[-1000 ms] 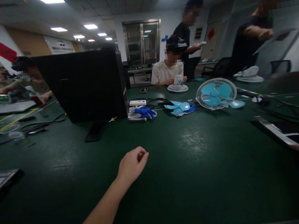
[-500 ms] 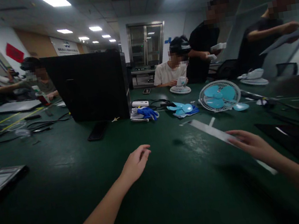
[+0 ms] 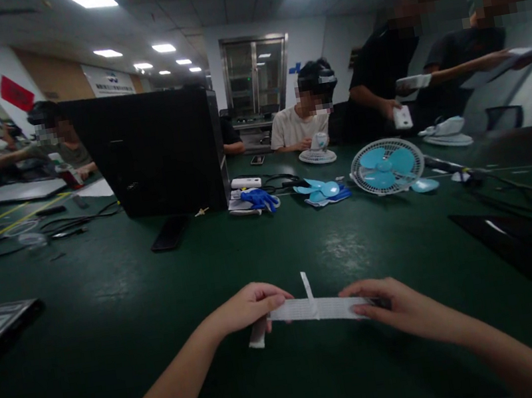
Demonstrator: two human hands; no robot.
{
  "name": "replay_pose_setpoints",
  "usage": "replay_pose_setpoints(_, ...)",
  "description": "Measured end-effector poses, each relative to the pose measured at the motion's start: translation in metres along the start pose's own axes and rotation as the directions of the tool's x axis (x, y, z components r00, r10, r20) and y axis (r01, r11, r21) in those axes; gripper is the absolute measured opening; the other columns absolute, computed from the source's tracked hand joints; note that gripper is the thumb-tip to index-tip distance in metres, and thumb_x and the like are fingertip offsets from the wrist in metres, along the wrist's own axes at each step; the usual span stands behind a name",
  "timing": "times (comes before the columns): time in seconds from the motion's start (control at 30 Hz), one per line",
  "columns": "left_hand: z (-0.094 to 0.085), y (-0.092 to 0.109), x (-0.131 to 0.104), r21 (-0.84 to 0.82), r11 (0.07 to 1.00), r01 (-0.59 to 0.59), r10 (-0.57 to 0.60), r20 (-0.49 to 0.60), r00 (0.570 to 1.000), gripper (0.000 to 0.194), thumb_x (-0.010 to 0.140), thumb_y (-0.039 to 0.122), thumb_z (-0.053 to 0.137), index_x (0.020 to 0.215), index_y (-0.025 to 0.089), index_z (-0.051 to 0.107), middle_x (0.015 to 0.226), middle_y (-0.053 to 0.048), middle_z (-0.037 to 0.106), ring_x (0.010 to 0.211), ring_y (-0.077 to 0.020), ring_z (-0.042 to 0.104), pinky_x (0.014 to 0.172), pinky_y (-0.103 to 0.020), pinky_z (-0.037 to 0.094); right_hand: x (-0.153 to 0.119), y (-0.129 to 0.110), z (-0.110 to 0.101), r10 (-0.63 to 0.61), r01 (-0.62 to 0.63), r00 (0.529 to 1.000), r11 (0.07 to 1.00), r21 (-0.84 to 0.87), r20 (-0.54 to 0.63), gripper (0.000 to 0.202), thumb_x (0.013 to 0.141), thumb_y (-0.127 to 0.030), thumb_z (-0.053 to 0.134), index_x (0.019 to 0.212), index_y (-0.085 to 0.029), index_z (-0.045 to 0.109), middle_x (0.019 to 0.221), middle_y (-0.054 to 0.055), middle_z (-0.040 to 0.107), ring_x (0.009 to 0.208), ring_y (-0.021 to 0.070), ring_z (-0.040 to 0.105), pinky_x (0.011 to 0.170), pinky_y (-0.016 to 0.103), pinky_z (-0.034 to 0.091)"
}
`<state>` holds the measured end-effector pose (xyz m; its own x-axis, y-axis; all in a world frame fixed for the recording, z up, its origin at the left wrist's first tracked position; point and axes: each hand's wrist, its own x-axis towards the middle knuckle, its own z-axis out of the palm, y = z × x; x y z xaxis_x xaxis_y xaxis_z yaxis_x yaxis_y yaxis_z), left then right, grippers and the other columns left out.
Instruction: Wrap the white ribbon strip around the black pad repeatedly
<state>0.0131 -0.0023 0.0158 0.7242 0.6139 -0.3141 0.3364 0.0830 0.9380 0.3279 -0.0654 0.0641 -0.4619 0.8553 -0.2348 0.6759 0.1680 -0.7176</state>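
Note:
A flat white strip (image 3: 334, 307) with fine lines along it spans the gap between my hands, low over the green table (image 3: 295, 383). A thin white tab (image 3: 306, 285) stands up from its middle. My left hand (image 3: 250, 309) is closed on the left end, thumb on top, and a short folded piece (image 3: 258, 335) hangs below those fingers. At the right end, my right hand (image 3: 388, 304) pinches the strip between thumb and fingers. Its far tip is hidden by that hand.
Beyond my hands lie a black phone (image 3: 170, 233), blue-and-white gloves (image 3: 259, 200), blue fan blades (image 3: 319, 188) and a caged fan (image 3: 387, 166). A large black case (image 3: 152, 153) stands behind the phone. A black sheet (image 3: 511, 248) and cables lie right. Several people are around the table.
The strip has come leftward and nearer with my right hand and now lies level. My left hand, empty before, has moved slightly toward me and taken the strip's left end.

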Motion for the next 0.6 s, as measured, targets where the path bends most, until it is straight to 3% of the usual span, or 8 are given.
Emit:
replay_pose_setpoints(0.13,0.003,-0.001,0.001,0.068,0.997,-0.028,0.025,0.048,0.999,0.028,0.088,0.038,0.058,0.109,0.020,0.066,0.095,-0.003,0.070,0.079,-0.0139,0.063,0.072,-0.028,0.047,-0.002,0.004,0.005,0.040,-0.041,0.999,0.994,-0.102,-0.006,0.043,0.091,-0.055,0.047,0.123,-0.031,0.061,0.117,0.003,0.063,0.103,0.0221,0.057,0.085,0.036,0.049)
replay_pose_setpoints(0.27,0.003,-0.006,0.005,0.155,0.988,-0.021,0.031,-0.065,0.997,0.029,0.091,0.041,0.052,0.102,0.018,0.066,0.082,-0.001,0.067,0.074,-0.0141,0.063,0.068,-0.026,0.046,-0.002,0.016,0.002,0.063,-0.068,0.998,0.969,-0.239,-0.031,0.045,0.089,-0.059,0.046,0.123,-0.034,0.062,0.112,0.002,0.066,0.098,0.0239,0.060,0.083,0.040,0.050)
replay_pose_setpoints(0.4,0.001,-0.004,0.004,0.287,0.958,-0.006,0.049,-0.144,0.988,0.035,0.091,0.046,0.048,0.102,0.018,0.066,0.078,0.000,0.063,0.066,-0.0125,0.058,0.059,-0.022,0.041,-0.002,0.049,-0.017,0.036,-0.111,0.978,0.923,-0.369,-0.204,0.042,0.089,-0.060,0.044,0.119,-0.039,0.063,0.118,-0.004,0.065,0.109,0.0258,0.057,0.097,0.043,0.045)
replay_pose_setpoints(0.5,0.001,-0.002,0.003,0.336,0.941,0.025,0.032,-0.161,0.986,0.037,0.091,0.048,0.047,0.104,0.018,0.066,0.075,0.000,0.062,0.063,-0.0125,0.057,0.056,-0.022,0.038,-0.008,0.090,-0.045,0.085,-0.250,0.919,0.880,-0.403,-0.384,0.048,0.088,-0.059,0.041,0.121,-0.030,0.062,0.129,0.001,0.059,0.116,0.0274,0.054,0.100,0.037,0.043)
replay_pose_setpoints(0.6,0.002,-0.002,0.002,0.348,0.937,0.029,0.030,-0.162,0.986,0.039,0.089,0.050,0.049,0.105,0.019,0.066,0.071,0.000,0.060,0.060,-0.0123,0.055,0.054,-0.022,0.038,-0.023,0.135,-0.079,0.226,-0.507,0.766,0.788,-0.349,-0.602,0.057,0.086,-0.055,0.036,0.127,-0.021,0.056,0.141,0.010,0.046,0.119,0.0316,0.051,0.099,0.041,0.043)
